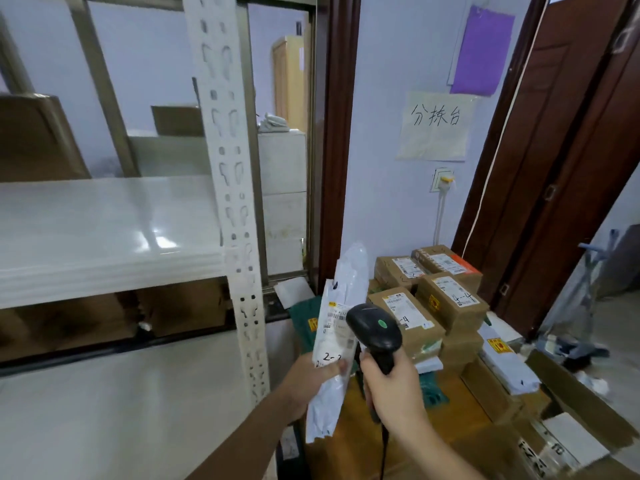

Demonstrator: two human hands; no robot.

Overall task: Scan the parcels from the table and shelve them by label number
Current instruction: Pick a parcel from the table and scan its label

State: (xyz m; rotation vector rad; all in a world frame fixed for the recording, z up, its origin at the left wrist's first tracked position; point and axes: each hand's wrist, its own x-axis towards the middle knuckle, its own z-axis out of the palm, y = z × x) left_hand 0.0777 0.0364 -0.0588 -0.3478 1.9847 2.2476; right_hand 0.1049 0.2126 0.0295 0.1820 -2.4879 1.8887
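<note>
My left hand (313,382) grips a white plastic mailer parcel (337,327), held upright, with a barcode label and handwritten "2-" facing me. My right hand (393,389) grips the handle of a black barcode scanner (375,329), whose head points at the mailer's label from the right. Several brown cardboard parcels (450,299) with labels, some marked "4-4", are stacked on the table (446,424) behind the scanner. A white metal shelf (86,230) fills the left side.
A white perforated shelf post (239,237) stands just left of the mailer. Cardboard boxes sit under the shelf board. A white mailer (509,365) and an open carton (581,410) lie at the right. A paper sign hangs on the wall; a dark door frame stands at right.
</note>
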